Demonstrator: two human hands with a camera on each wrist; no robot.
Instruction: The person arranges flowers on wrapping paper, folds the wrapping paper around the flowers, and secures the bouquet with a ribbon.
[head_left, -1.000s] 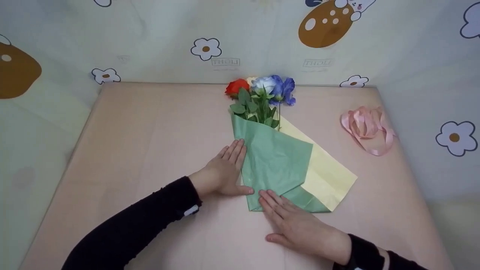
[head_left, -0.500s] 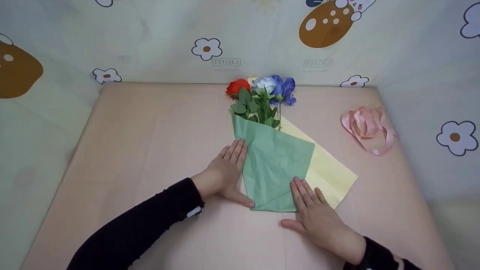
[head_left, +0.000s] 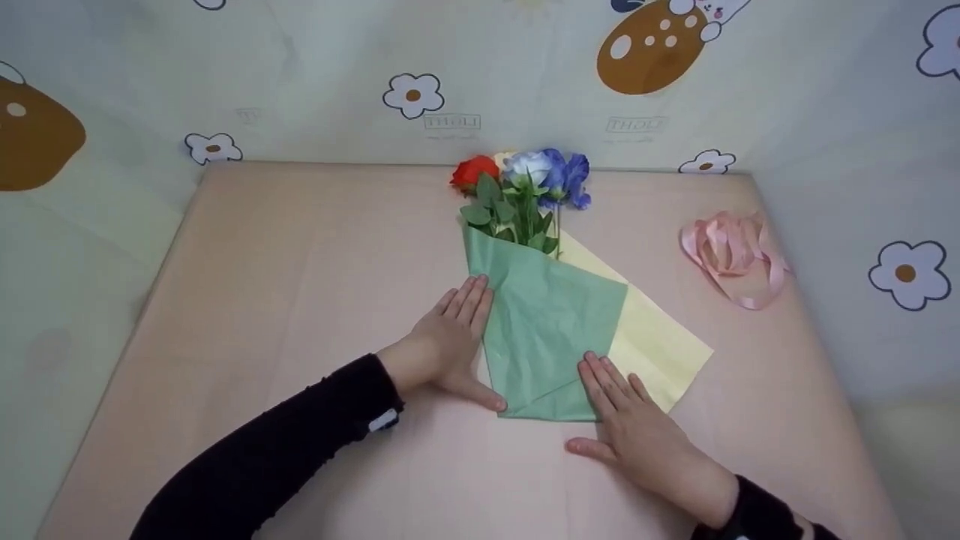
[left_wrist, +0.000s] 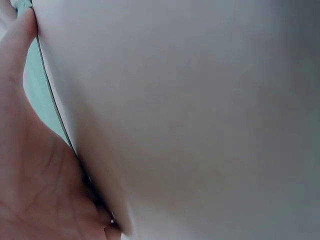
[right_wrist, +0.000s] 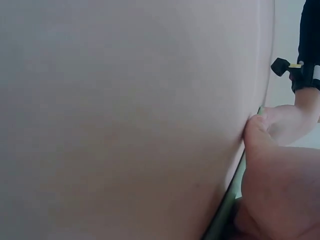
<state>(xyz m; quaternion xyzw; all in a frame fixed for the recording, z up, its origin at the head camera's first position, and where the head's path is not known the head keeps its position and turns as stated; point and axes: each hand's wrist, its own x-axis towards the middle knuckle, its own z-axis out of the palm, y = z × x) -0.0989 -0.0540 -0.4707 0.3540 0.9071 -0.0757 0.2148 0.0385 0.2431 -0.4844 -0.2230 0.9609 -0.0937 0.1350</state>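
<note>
A green sheet of wrapping paper (head_left: pixel 551 322) lies folded over the stems of a flower bunch, its left side and bottom edge creased. Red (head_left: pixel 475 174), pale blue and violet artificial flowers stick out past its top with green leaves (head_left: pixel 491 206). Under the green sheet, a pale yellow paper (head_left: pixel 660 341) shows along the right. My left hand (head_left: pixel 450 337) lies with straight fingers along the green paper's left edge, thumb at its bottom left corner. With fingers extended, my right hand (head_left: pixel 637 427) presses on the lower right of the green paper, thumb spread over the table.
A loose coil of pink ribbon (head_left: pixel 731 255) lies near the right edge of the table (head_left: pixel 300 247), which has a pinkish cover. Behind and beside the table hangs a pale curtain (head_left: pixel 315 75) printed with flowers.
My right hand has slid right along the bottom of the green paper, then stayed there. The lower right green flap now lies under it. My left thumb has moved down to the bottom corner.
</note>
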